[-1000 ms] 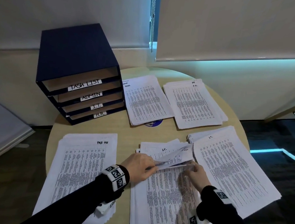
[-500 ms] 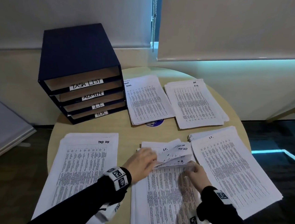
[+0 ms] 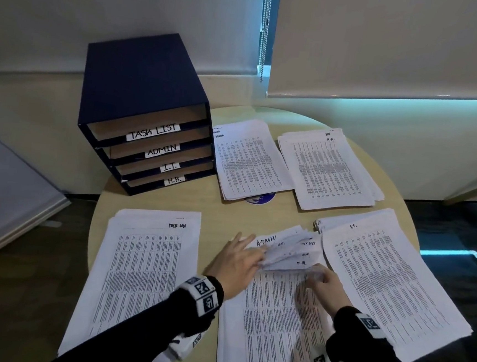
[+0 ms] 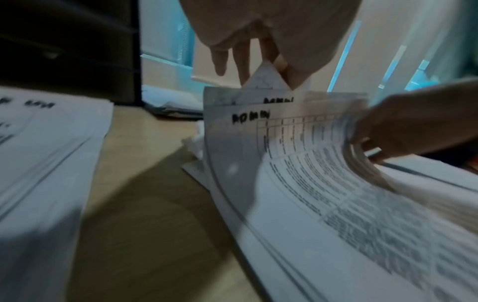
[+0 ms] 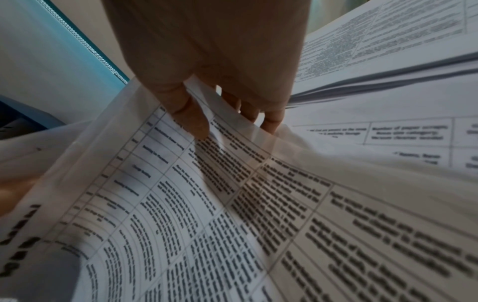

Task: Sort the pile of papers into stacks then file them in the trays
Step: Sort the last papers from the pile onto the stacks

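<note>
On the round wooden table (image 3: 155,199), the left hand (image 3: 234,264) pinches up thin, floppy, slippery white printed sheets at the far corner of the unsorted middle pile (image 3: 274,322), best lifted by corners, while the right hand (image 3: 325,283) thumbs their edges

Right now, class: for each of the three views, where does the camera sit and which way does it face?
Head: above the table, looking forward and down at paper stacks and trays; both forearms and hands show.
Left wrist: low by the table, facing along the left hand at lifted ADMIN sheets; the right hand shows too.
Right wrist: facing along the right hand's fingers into the sheets.
Shared: all three show the fanned pile.
</note>
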A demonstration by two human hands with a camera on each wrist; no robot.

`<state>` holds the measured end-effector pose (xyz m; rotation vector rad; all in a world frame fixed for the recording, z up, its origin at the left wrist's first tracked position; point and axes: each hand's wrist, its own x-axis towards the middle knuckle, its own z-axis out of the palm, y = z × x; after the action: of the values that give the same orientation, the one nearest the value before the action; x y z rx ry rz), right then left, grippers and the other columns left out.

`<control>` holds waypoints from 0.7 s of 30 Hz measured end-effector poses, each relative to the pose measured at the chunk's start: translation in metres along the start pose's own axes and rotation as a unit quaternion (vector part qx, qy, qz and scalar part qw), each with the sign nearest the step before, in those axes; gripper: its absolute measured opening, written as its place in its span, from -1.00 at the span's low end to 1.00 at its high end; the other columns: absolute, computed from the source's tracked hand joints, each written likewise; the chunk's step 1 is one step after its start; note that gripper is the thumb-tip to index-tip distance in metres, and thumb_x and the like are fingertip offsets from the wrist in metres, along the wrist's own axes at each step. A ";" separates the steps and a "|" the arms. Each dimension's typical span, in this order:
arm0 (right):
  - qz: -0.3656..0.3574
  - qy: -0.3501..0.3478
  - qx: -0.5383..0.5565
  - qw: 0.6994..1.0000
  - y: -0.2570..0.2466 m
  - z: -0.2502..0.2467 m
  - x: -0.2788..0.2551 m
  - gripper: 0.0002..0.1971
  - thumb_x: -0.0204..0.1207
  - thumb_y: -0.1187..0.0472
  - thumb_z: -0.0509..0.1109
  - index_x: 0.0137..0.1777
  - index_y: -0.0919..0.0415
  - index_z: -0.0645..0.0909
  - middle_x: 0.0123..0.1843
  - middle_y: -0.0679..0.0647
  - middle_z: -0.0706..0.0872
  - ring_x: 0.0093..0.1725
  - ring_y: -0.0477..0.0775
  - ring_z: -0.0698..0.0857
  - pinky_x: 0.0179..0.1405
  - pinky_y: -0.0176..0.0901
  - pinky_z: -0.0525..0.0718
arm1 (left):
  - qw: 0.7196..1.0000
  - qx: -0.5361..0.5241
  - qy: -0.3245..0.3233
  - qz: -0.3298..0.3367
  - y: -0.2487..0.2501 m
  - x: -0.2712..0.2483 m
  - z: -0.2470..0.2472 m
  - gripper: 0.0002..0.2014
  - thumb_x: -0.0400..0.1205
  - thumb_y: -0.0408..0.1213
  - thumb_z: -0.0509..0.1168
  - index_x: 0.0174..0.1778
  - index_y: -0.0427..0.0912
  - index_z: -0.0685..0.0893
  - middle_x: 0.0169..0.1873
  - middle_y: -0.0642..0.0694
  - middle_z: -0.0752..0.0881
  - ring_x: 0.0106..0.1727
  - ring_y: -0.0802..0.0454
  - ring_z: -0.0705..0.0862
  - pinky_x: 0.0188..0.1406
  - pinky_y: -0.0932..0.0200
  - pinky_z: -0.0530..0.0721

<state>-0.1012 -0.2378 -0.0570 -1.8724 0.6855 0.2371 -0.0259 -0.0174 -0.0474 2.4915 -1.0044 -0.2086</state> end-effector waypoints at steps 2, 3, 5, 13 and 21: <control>0.007 -0.002 -0.002 1.000 -0.001 0.000 0.000 -0.81 0.40 0.51 0.30 -0.34 0.24 0.55 -0.33 0.13 0.62 -0.20 0.15 0.58 -0.10 -0.04 0.53 | 0.999 -0.030 -0.042 0.003 0.006 -0.005 0.001 -0.66 0.73 -0.35 0.17 0.44 -0.08 0.50 0.53 0.04 0.45 0.51 0.09 0.40 0.62 0.13 0.03; 0.009 -0.002 -0.005 1.000 -0.001 0.001 0.000 -0.80 0.40 0.51 0.30 -0.35 0.24 0.54 -0.34 0.13 0.62 -0.20 0.15 0.59 -0.05 0.01 0.56 | 0.997 -0.053 -0.062 0.000 0.007 -0.007 0.002 -0.56 0.72 -0.42 0.16 0.52 -0.04 0.40 0.49 -0.02 0.52 0.39 0.03 0.55 0.59 0.05 0.29; 0.012 -0.001 -0.002 1.000 -0.001 0.001 0.000 -0.83 0.40 0.51 0.30 -0.31 0.27 0.58 -0.30 0.12 0.67 -0.16 0.15 0.63 0.09 0.09 0.59 | 0.992 -0.083 -0.090 -0.018 0.009 -0.011 0.002 -0.42 0.73 -0.40 0.13 0.60 0.17 0.15 0.33 -0.12 0.64 0.10 -0.07 0.70 0.21 -0.07 0.69; 0.009 0.000 -0.015 1.000 -0.001 0.001 0.000 -0.79 0.43 0.48 0.31 -0.12 0.18 0.68 -0.14 0.11 0.77 -0.03 0.13 0.71 0.08 0.03 0.66 | 0.881 -0.344 0.037 -0.322 -0.008 0.019 -0.006 -0.55 0.79 -0.04 -0.01 0.62 0.06 0.17 0.45 -0.09 0.50 0.07 0.14 0.60 -0.04 0.24 0.60; 0.004 -0.004 0.005 1.000 -0.008 0.002 -0.004 -0.79 0.42 0.51 0.33 -0.09 0.22 0.67 -0.17 0.01 0.73 -0.12 -0.08 0.64 -0.01 -0.10 0.55 | 0.881 -0.218 -0.080 -0.412 -0.031 0.039 -0.003 -0.63 0.64 -0.09 0.30 0.36 -0.09 0.56 0.00 -0.15 0.72 -0.11 -0.13 0.70 -0.20 0.16 0.58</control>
<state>-0.0994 -0.2327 -0.0492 -1.8574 0.6878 0.2462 0.0226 -0.0240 -0.0579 2.3256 0.1299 -0.8068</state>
